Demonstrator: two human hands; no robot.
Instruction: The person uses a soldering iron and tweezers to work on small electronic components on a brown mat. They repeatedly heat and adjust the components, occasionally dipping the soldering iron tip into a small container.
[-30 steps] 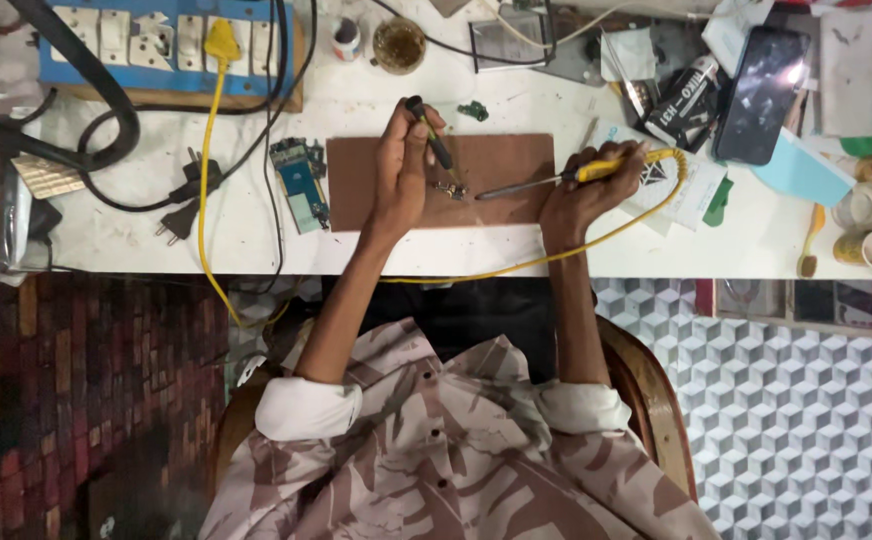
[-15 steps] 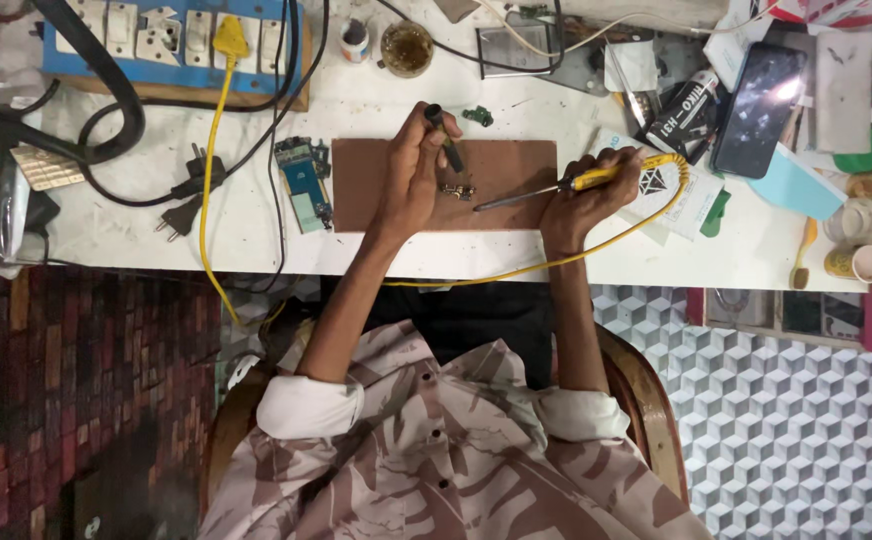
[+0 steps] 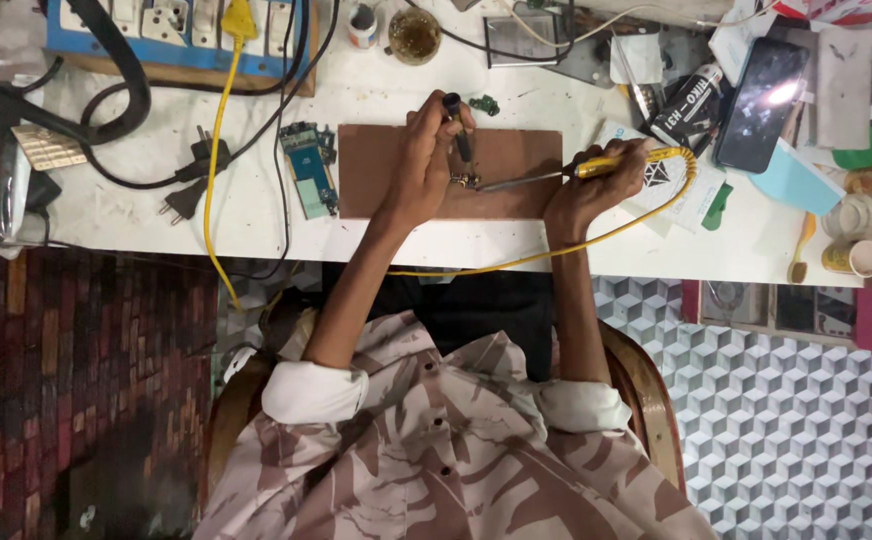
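My left hand (image 3: 421, 160) grips a thin black-handled tool (image 3: 456, 122) and presses its tip onto a small metal part (image 3: 464, 181) on a brown board (image 3: 516, 160). My right hand (image 3: 591, 190) holds a yellow-handled soldering iron (image 3: 621, 163), its metal tip pointing left and touching that same small part. The iron's yellow cable (image 3: 516, 262) loops off the table edge and back to the left.
A blue circuit board (image 3: 306, 168) lies left of the brown board. A blue power strip (image 3: 171, 35) with plugs sits at the back left. A black phone (image 3: 761, 90), papers, small cups (image 3: 871, 215) and a round tin (image 3: 414, 34) crowd the back and right.
Both hands stay on the brown board with the same tools. The soldering iron tip has edged closer to the small part under the left hand's tool.
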